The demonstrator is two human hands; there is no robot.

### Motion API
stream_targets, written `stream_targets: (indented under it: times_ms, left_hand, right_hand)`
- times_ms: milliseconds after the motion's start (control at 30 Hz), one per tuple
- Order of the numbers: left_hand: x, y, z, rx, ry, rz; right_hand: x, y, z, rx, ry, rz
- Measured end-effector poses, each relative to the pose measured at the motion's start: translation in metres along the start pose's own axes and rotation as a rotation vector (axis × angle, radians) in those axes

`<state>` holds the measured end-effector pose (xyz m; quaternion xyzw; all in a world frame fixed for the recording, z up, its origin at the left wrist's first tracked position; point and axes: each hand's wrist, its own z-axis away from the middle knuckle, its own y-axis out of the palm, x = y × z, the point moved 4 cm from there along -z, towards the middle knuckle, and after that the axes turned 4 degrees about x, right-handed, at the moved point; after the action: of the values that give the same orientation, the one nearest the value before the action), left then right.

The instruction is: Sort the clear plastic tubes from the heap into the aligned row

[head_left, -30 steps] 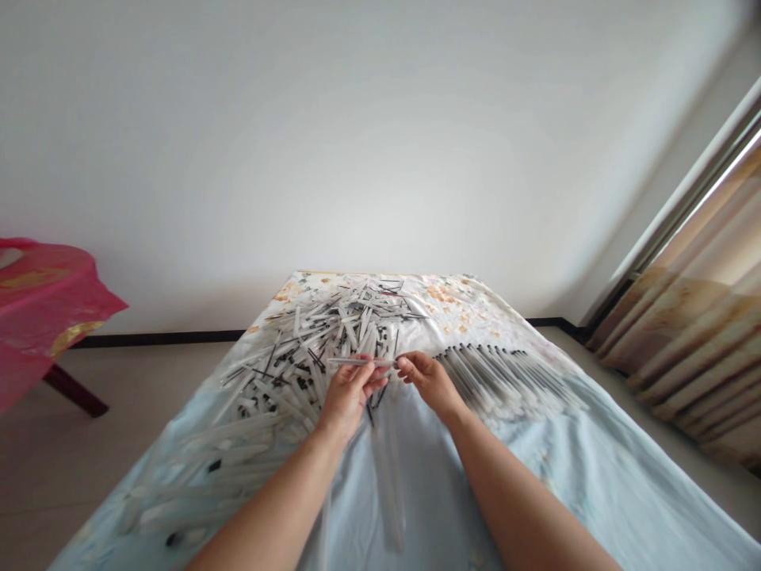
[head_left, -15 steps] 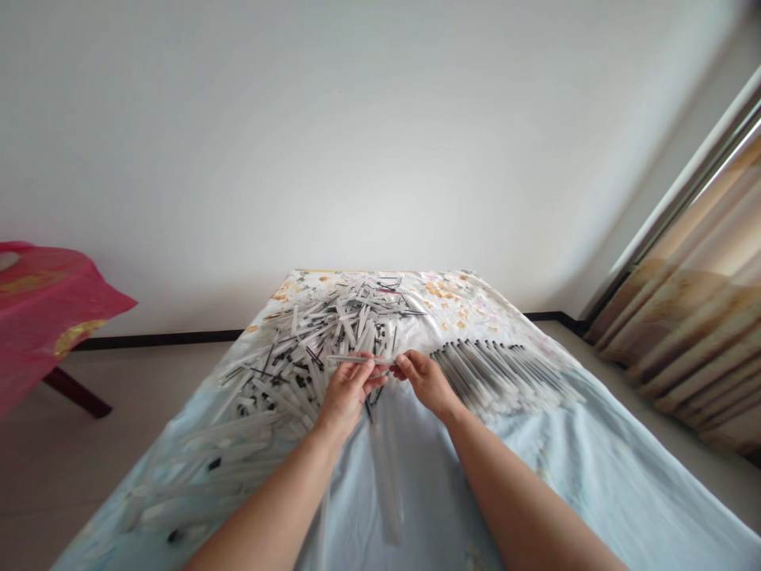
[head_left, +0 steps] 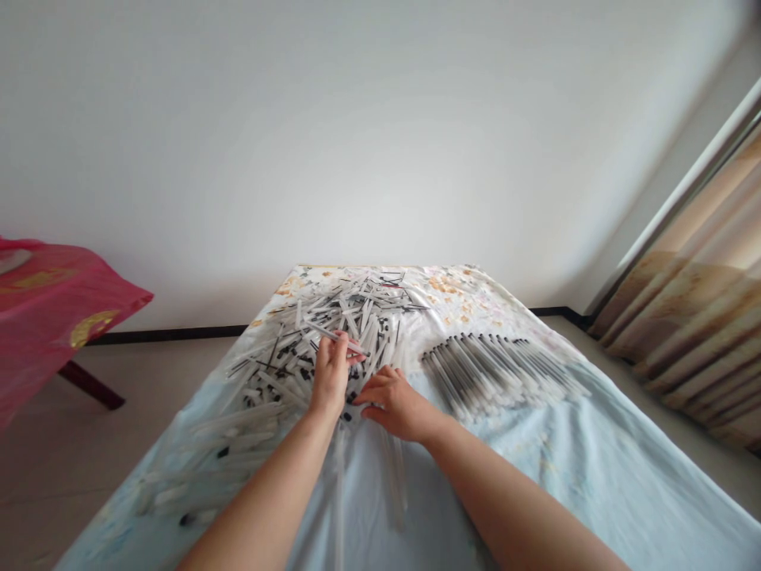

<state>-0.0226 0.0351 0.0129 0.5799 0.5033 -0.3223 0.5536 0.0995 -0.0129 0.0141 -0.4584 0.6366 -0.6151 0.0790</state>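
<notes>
The left hand's (head_left: 329,376) fingers are pinching one clear pen tube (head_left: 334,336) above the loose pile (head_left: 321,333). The right hand (head_left: 389,403), fingers spread, is pressing the pile's near edge. Gripping mid-tube seems steadiest; the sorted row (head_left: 493,369) is lying right on the bed (head_left: 594,468).
</notes>
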Motion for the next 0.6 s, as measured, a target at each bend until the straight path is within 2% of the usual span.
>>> stream_targets:
  times_ms: [133,233,300,400,500,600]
  left_hand:
    - [0.003,0.001,0.002,0.029,-0.020,-0.211]
    - [0.002,0.003,0.003,0.081,0.019,-0.368]
    - [0.000,0.004,0.003,0.095,0.129,-0.474]
    - [-0.002,0.006,0.006,0.109,0.300,-0.621]
    - [0.001,0.009,0.010,0.178,0.316,-0.669]
    - [0.002,0.013,0.015,0.225,0.278,-0.652]
  right_hand:
    - [0.002,0.015,-0.004,0.081,0.056,0.158]
    - [0.001,0.010,-0.005,0.075,0.062,0.150]
    - [-0.002,-0.004,-0.003,0.045,0.067,0.055]
    - [-0.016,-0.035,0.003,-0.031,0.162,-0.192]
    - [-0.039,-0.064,0.013,-0.203,0.248,-0.352]
    - [-0.063,-0.078,0.022,-0.336,0.335,-0.430]
